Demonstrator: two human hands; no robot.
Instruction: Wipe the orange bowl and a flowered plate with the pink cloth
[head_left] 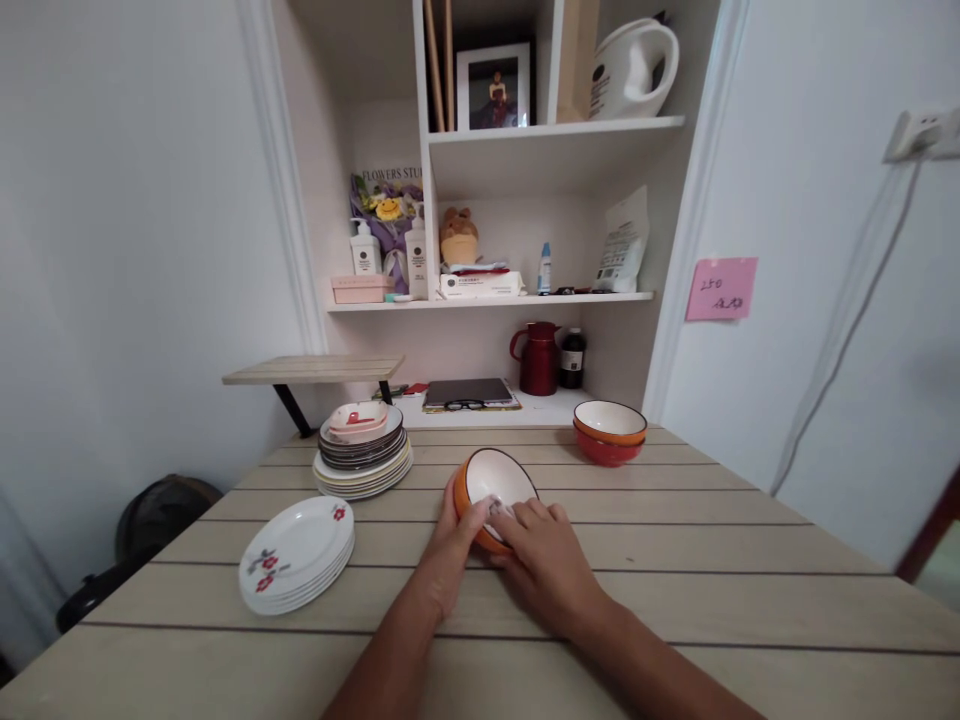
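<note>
The bowl (pixel 501 478) sits at the centre of the frame, a little below the middle, between the two hands. The left hand (pixel 447 556) grips its left wall, thumb over the rim; the right hand (pixel 553 565) reaches in from the lower right, fingers closed over what looks like a crumpled tissue (pixel 496 507) (mostly hidden by those fingers). For wiping, I would keep the left grip firm and low, the thumb clear of the tissue's path, press evenly along the curve and turn the bowl a little between strokes. The mouth points up and tilts toward the right of the frame, baring the orange outer wall at left and below. Being round, it has no true long axis; its rim shows as an oval running from upper left to lower right.
</note>
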